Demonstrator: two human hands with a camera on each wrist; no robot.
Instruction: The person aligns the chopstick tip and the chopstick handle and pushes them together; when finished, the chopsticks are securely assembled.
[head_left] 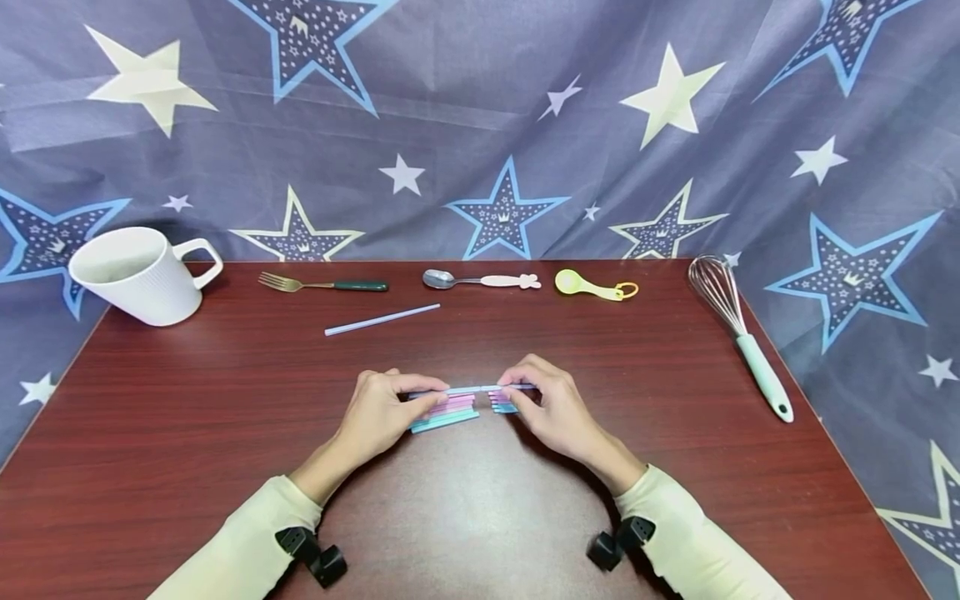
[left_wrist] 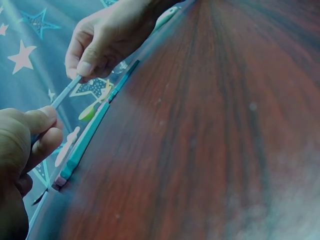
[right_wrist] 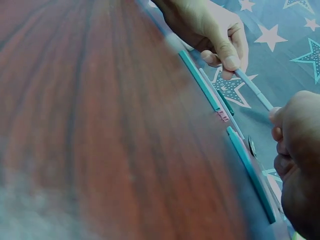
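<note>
A pale blue straw is stretched level between both hands, with a faint line across it near its middle. My left hand pinches its left part between thumb and fingertips. The right part is pinched the same way by my right hand. In both wrist views the held straw shows raised above the table. Beneath it lie two rows of pink and turquoise straw pieces: a left row and a right row, with a narrow gap between them. The hands partly cover both rows.
Behind the hands lies a loose lilac-blue straw. Along the back edge are a white mug, a fork, a spoon and a yellow measuring spoon. A whisk lies at the right edge. A star-patterned cloth hangs behind.
</note>
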